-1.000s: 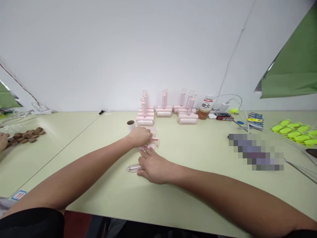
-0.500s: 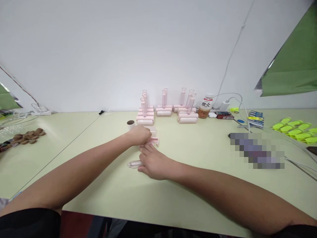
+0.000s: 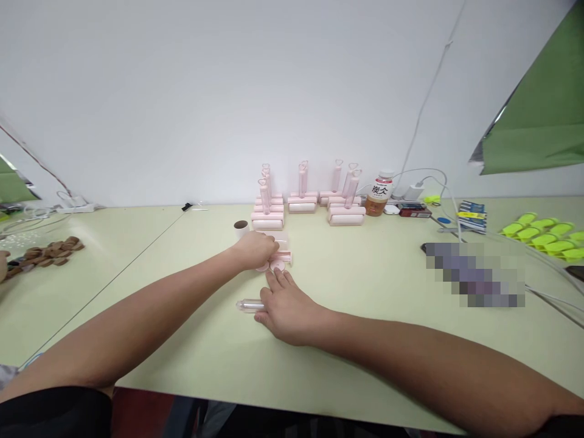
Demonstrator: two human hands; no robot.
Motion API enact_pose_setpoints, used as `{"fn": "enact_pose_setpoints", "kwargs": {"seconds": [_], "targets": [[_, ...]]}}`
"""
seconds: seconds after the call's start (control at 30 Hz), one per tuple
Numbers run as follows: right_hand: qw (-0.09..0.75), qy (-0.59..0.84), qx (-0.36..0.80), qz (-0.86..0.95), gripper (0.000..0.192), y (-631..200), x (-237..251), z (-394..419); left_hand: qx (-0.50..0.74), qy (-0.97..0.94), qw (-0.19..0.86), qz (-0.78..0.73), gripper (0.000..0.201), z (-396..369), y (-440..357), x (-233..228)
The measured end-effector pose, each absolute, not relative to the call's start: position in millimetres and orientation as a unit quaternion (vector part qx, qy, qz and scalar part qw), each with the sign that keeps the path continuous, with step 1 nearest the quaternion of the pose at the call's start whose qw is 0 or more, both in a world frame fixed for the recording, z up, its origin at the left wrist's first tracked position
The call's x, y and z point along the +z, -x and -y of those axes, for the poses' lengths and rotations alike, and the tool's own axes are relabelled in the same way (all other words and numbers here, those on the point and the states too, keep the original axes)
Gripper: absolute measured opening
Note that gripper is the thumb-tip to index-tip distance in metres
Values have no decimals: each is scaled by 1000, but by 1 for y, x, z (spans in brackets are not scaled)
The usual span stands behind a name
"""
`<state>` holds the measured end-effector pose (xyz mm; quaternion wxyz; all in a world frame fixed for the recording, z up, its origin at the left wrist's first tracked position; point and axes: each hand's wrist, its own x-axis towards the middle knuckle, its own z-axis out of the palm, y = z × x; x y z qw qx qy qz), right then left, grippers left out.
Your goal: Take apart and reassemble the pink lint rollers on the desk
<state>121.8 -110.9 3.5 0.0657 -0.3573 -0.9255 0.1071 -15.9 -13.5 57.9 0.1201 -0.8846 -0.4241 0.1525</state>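
Observation:
My left hand (image 3: 258, 249) is closed, its fingers curled down over small pink plastic parts that its knuckles partly hide; what lies in its grasp does not show. From its right side juts a pink roller piece (image 3: 285, 258) with an end plate. Two round pink caps, one nearest me (image 3: 277, 266), lie just below. My right hand (image 3: 289, 310) rests with fingers stretched, fingertips at that cap. Beside its thumb lies a clear tubular handle (image 3: 249, 305), one end covered by the hand. A clear cover (image 3: 283, 239) and an upright white paper roll (image 3: 241, 229) stand behind my left hand.
Several assembled pink lint rollers (image 3: 347, 216) stand along the wall. Right of them are a drink bottle (image 3: 378, 194), cables and yellow-green clips (image 3: 547, 237). Brown pieces (image 3: 55, 250) lie far left, where another person's hand (image 3: 3, 265) shows at the edge.
My right hand has drawn back slightly toward me, uncovering the round pink caps. My left hand has barely moved. Another person's hand has appeared at the left edge.

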Motion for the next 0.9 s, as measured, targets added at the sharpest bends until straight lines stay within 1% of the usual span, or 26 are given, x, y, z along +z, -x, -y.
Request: {"fn": "enact_pose_setpoints", "kwargs": {"seconds": [0.33,0.5,0.7,0.9], "targets": [[63,366,134,919,52,-122,-1,109,180,890,68,413,10,20,22,75],[89,336,109,931,49,-122,0,104,192,887,60,416,13,16,22,72],[90,304,100,943,49,-115,1,97,210,878,48,428,10,13,17,73],[96,292,63,950,49,-110,-6,93,221,869,38,441,12,11,17,72]]}}
